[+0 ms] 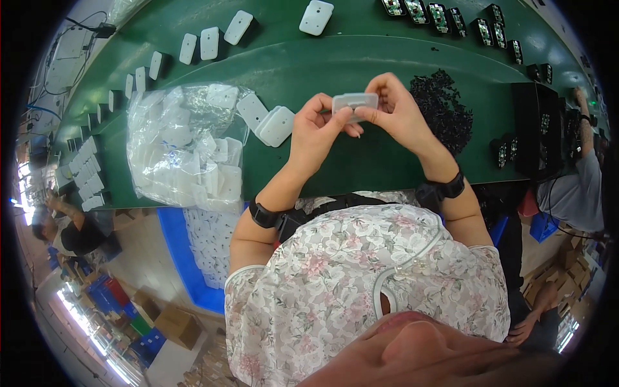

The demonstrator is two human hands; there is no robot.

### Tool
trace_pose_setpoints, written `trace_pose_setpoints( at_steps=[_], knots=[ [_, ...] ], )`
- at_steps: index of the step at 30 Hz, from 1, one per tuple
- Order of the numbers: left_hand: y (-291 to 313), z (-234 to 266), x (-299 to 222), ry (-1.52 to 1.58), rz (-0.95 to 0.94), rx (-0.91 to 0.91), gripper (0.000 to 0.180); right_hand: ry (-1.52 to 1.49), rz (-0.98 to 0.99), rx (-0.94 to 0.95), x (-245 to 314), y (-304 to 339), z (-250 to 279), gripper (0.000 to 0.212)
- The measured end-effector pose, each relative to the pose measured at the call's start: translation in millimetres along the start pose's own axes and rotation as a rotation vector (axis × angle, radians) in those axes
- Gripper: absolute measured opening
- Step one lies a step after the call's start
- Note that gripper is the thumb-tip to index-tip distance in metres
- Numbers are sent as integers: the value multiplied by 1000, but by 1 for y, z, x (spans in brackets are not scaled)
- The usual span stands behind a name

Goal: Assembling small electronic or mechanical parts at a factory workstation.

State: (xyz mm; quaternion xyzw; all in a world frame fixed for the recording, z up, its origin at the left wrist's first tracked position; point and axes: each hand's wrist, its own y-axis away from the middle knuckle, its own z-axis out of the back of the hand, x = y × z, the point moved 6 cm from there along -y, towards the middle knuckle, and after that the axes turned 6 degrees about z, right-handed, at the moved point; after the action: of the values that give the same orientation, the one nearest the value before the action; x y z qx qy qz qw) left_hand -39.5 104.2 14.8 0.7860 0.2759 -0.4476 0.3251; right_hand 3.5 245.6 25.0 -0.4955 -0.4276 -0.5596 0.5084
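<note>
A white, rounded rectangular plastic cover (pixel 355 100) is held up over the green table between my two hands. My left hand (pixel 320 126) grips its left end, thumb pressed to the near edge. My right hand (pixel 394 109) pinches the right end with thumb and fingers. Left of my left hand, several flat white covers (pixel 276 127) overlap on the table. Beyond my right hand lies a loose pile of small black parts (pixel 443 106). Whether anything small sits inside the held cover is hidden by my fingers.
A clear plastic bag (pixel 164 148) full of white covers lies at left. A row of white units (pixel 209 44) curves along the table's far side. Black housings with green circuit boards (pixel 438 18) stand far right, near a black bin (pixel 535 126). A blue crate (pixel 177 258) is below; co-workers sit both sides.
</note>
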Motion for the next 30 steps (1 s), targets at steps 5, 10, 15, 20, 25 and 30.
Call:
trace_pose_setpoints(
  at_steps=[5, 10, 15, 20, 25, 30],
  knots=[
    [-5, -1, -6, 159, -29, -73, 11, 485, 569, -322, 37, 13, 2, 28],
    [-4, -2, -7, 157, -61, -75, 11, 346, 507, -280, 28, 10, -5, 20],
    [-4, -3, -7, 160, -85, -60, 10, 326, 564, -287, 30, 10, -5, 19],
    [-2, -5, -5, 136, -106, -58, 10, 237, 510, -317, 23, 15, -7, 19],
    [-1, -9, -9, 109, -169, -49, 9, 273, 565, -343, 28, 17, -3, 21],
    [2, -10, -13, -93, -209, 20, 9, 162, 297, -264, 41, 14, 6, 24]
  ],
)
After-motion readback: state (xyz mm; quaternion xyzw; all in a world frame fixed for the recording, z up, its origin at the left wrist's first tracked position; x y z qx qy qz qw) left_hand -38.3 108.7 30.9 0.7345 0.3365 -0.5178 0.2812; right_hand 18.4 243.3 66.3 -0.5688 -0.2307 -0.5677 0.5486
